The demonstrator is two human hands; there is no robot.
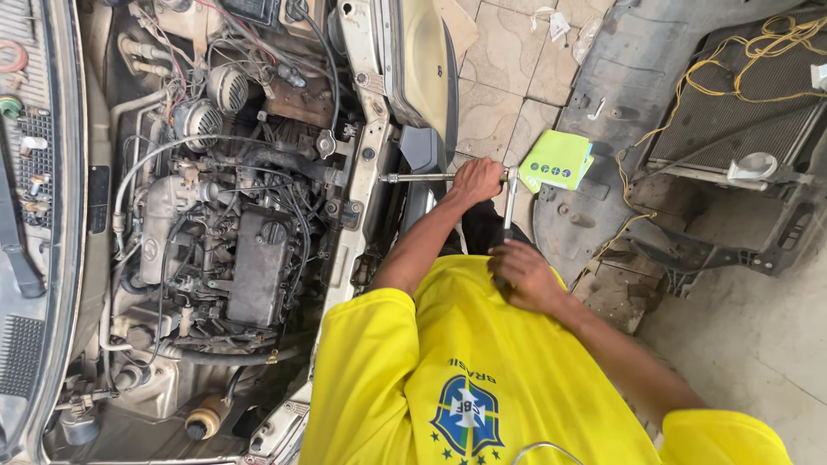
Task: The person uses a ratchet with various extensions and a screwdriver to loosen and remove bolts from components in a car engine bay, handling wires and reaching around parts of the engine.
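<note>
- Wrench (431, 177): long chrome metal bar, reaching level to the car's pale front frame (366, 164).
- Left hand (476, 181): grip closed round the bar.
- Right hand (525, 275): grip closed round the handle (510, 200), a slim chrome rod.

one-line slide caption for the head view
Left hand steadies a ratchet extension bar at the car's front panel; right hand holds the ratchet handle.

Ratchet wrench (448, 177): bright polished metal, smooth, with extension bar. Left hand (476, 180) closed around it; right hand (525, 274) on the handle end.
Shirt (482, 370): yellow knit cloth, matt.
Engine cover (258, 267), at 9 o'clock: black plastic, dull, dusty.
Underbody panel (637, 77), at 1 o'clock: grey plastic, matt, scuffed.
Packet (557, 160): green glossy paper.
Floor (495, 52): rough pale stone tiles.
</note>
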